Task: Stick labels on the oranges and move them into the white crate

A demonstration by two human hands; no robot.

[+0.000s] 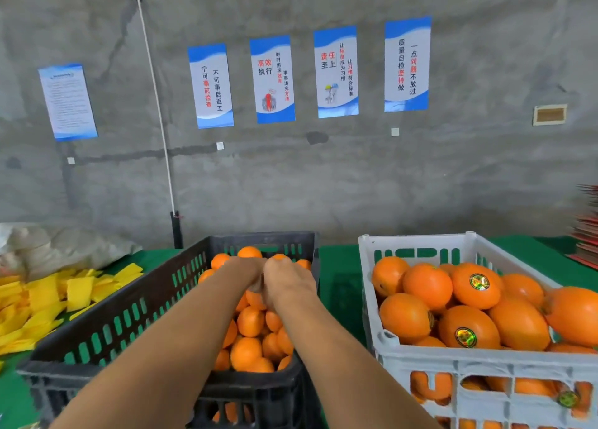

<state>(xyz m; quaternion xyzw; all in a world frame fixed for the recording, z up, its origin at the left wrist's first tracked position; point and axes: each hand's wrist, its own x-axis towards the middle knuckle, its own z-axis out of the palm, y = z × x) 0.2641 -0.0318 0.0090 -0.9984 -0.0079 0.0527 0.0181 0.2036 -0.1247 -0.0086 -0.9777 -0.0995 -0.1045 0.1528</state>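
1. Unlabelled oranges (pixel 250 323) lay in the black crate (pixel 106 328); labelled ones filled the white crate (pixel 420 360) just beside it.
2. Left hand (pixel 244 271) and right hand (pixel 284 283) met, touching, over the far oranges.
3. Step: probably labelling or picking one fruit.
4. Grip: cannot tell; fingers were hidden behind both hands.
5. Next: carry it right, over the white rim.
6. No label sheet was visible.

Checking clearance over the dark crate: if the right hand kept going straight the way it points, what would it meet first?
Probably the oranges piled at the far end of the black crate, just beyond the right hand; then the crate's far wall. Depth is unclear.
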